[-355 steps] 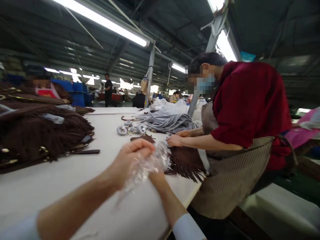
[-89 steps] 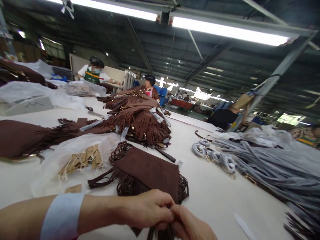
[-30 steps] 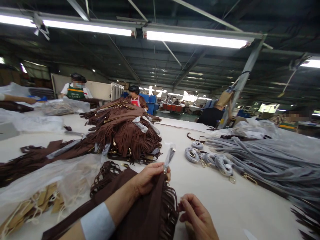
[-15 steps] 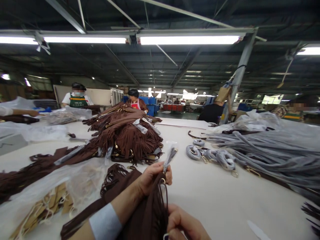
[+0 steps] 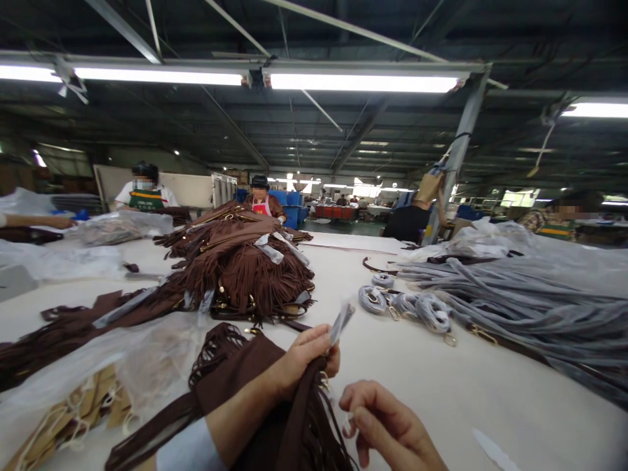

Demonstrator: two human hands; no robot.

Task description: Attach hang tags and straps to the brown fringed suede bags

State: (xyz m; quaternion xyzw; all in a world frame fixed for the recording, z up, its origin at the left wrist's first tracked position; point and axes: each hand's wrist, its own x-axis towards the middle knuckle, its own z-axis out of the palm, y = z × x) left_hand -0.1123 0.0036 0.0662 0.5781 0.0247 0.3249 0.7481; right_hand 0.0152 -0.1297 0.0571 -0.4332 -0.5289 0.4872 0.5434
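A dark brown fringed bag lies on the table in front of me, its long fringe hanging on the right side. My left hand is closed around the bag's upper corner and the base of a plastic-wrapped piece, which sticks up past the fingers. A gold ring shows just below that hand. To the right of the fringe, my right hand pinches a bit of white cord between thumb and fingers, apart from the bag. What hangs from the cord, if anything, is hidden.
Brown tags with white cords lie on plastic at the left. Behind the bag rises a pile of brown fringed bags. Grey wrapped straps and coiled ones lie right. Several people work beyond the table.
My right hand has risen and moved right, away from the fringe, with white cord now visible in its fingers. My left hand has dipped slightly, still holding the bag.
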